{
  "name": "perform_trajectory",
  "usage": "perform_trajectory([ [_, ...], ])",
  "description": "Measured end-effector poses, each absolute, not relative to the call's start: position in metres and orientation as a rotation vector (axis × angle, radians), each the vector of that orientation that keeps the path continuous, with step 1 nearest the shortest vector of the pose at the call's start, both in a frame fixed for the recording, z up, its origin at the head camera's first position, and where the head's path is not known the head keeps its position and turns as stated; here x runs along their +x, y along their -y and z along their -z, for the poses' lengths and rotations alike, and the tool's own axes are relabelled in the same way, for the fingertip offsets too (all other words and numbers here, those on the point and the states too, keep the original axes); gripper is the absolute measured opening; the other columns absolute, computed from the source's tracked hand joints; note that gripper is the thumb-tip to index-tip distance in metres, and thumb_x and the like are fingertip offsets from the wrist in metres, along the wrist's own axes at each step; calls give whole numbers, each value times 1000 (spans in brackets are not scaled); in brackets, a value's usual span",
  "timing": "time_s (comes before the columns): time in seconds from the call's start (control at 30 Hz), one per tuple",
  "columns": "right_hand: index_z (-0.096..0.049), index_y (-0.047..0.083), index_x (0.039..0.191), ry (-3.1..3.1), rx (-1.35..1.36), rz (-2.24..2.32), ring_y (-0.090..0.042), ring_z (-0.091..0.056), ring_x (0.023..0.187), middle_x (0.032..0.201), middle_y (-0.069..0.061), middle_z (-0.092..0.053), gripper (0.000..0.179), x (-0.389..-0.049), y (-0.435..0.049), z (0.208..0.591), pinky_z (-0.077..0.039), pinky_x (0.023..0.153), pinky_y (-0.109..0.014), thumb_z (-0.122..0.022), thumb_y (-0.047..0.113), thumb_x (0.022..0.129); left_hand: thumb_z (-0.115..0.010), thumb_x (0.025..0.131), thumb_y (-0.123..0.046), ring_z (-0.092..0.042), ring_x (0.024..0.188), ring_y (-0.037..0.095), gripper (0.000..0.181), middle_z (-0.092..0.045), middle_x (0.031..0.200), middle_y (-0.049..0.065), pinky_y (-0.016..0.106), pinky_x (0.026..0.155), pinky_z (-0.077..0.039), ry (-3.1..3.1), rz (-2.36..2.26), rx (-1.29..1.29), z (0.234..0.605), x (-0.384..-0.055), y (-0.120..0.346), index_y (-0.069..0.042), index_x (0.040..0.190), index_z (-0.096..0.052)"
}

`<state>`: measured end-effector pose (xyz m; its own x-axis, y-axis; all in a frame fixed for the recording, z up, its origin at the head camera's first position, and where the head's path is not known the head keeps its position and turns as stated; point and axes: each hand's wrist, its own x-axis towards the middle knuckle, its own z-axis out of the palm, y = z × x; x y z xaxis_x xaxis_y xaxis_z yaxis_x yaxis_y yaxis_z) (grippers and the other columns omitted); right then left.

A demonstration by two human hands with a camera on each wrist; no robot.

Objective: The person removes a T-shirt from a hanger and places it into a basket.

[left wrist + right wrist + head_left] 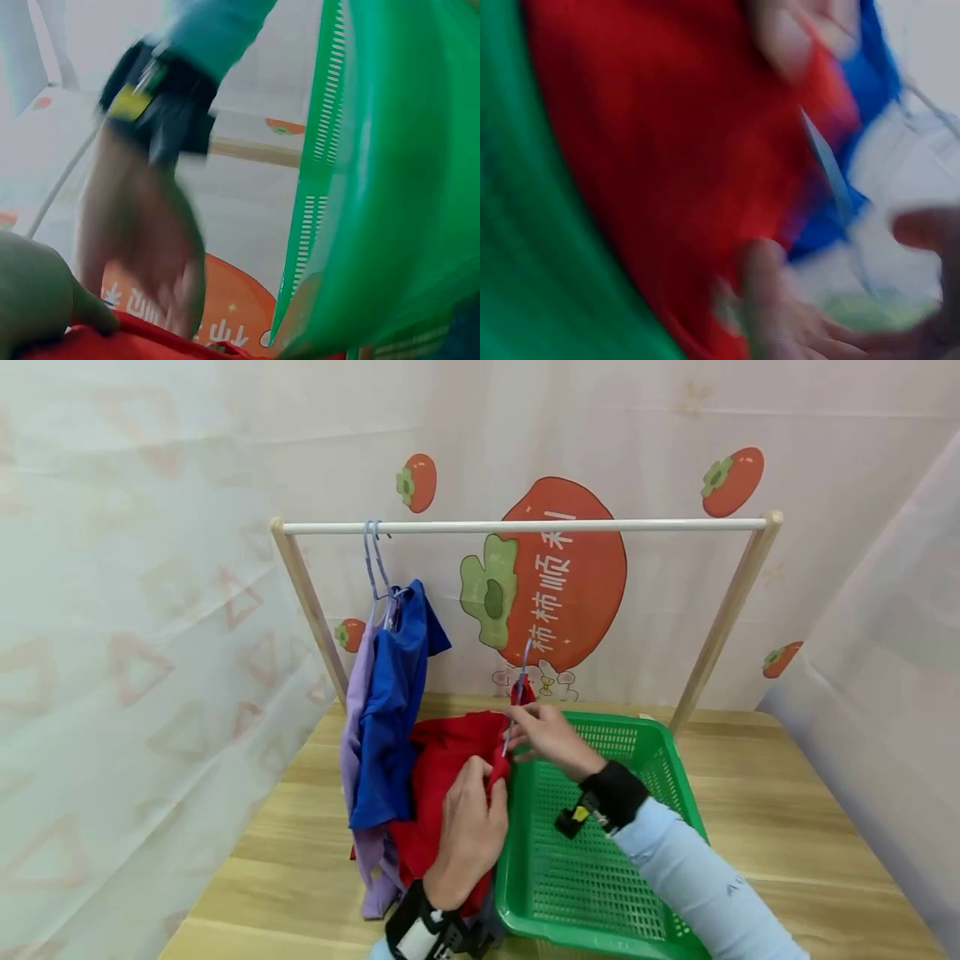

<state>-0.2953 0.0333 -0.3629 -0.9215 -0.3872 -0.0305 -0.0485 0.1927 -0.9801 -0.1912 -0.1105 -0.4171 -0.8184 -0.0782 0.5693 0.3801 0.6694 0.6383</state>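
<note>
A red garment (453,747) lies bunched against the left side of a green basket (686,785). My left hand (472,827) pinches the garment's edge between thumb and fingers. A thin bluish clothes hanger (521,681) stands upright at the garment, its hook pointing up and its lower part partly covered by red cloth. My right hand (551,739) is at the hanger from the right. In the right wrist view its thumb (922,229) stands well apart from the fingers, which lie at the red cloth. Motion blurs this hand in the left wrist view.
A blue T-shirt (390,718) and a lilac garment (360,727) hang on hangers at the left of a white rail (450,527). Wooden posts (723,618) carry the rail. The basket stands on a wood-grain table (255,877), before a printed curtain (322,443).
</note>
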Motion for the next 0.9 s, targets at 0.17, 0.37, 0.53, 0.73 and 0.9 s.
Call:
perform_trajectory([
  [0.17,-53,5,102,-2439,-398,1918,-26,-55,59,70,-13,-56,38,-306,0,381,-43,52,-35,-37,40,103,-46,99,-20,-34,52,8,12,-35,79,-5,22,46,-32,2418,866,-267,421,-191,97,-16,90,-40],
  [0.37,-55,3,84,-2734,-508,1792,-27,-44,43,53,-11,-43,45,-326,4,384,-34,42,-35,-24,26,107,-53,95,-13,-26,43,7,20,-30,78,-3,19,40,-25,2473,675,-380,429,-176,104,-16,87,-36],
  [0.53,-58,3,79,-2890,-484,1675,-25,-39,46,55,-9,-40,48,-345,-4,377,-28,45,-32,-23,21,106,-56,94,-10,-25,43,4,21,-28,80,-5,16,41,-24,2512,583,-563,431,-159,112,-16,89,-36],
  [0.73,-57,-2,102,-2707,-359,1662,-21,-35,46,65,-9,-43,48,-356,-28,358,-31,46,-32,-23,33,106,-55,93,-7,-28,48,1,15,-33,82,-10,13,44,-25,2507,570,-915,434,-159,136,-18,93,-44],
  [0.9,-52,-2,105,-2509,-421,1638,-21,-32,45,58,-8,-38,50,-343,-46,343,-31,47,-37,-23,40,105,-55,92,-10,-45,66,4,10,-41,78,-11,19,59,-37,2355,811,-690,436,-188,154,-16,95,-47],
])
